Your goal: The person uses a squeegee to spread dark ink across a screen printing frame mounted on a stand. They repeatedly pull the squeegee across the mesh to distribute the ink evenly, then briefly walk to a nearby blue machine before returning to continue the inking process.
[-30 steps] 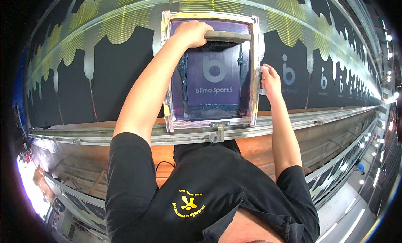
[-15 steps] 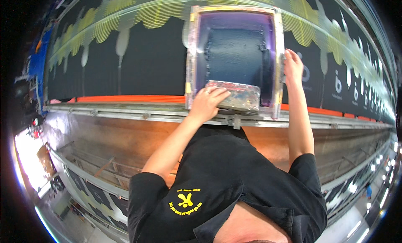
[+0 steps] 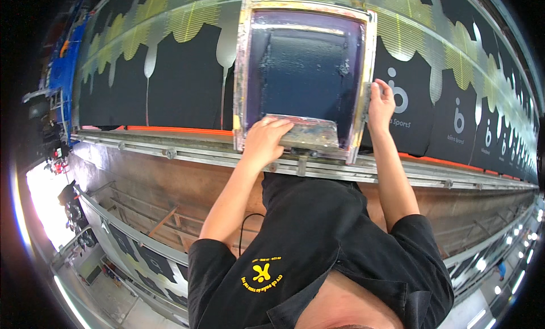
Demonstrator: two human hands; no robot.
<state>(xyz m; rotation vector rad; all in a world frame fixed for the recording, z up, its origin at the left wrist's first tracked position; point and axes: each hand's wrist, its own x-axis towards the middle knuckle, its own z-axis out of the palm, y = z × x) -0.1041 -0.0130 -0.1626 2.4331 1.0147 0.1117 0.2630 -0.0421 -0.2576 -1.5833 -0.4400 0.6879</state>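
Observation:
A screen-printing frame (image 3: 242, 74) with yellowish, ink-stained edges lies over the black fabric on the long table. Dark blue ink (image 3: 304, 74) covers much of its purple mesh. Along the near edge inside rests a wide, paint-smeared squeegee (image 3: 312, 134). My left hand (image 3: 265, 140) is closed over the squeegee's left end, at the frame's near left corner, its thumb hidden. At the frame's right side, my right hand (image 3: 381, 105) has its fingers curled against the outer edge, by a small metal fitting. What its fingertips grip is partly hidden.
Black fabric panels (image 3: 184, 82) with grey drip shapes and yellow-green stripes run along the table. White logos (image 3: 458, 116) repeat toward the right. A metal rail (image 3: 227, 161) borders the near edge, beside an orange strip (image 3: 170, 129). Another rack (image 3: 130, 230) stands at lower left.
The view has shifted, so the frame, squeegee and both hands appear slightly further left. My right hand sits a little nearer along the frame's side. The closest white logo shows more fully.

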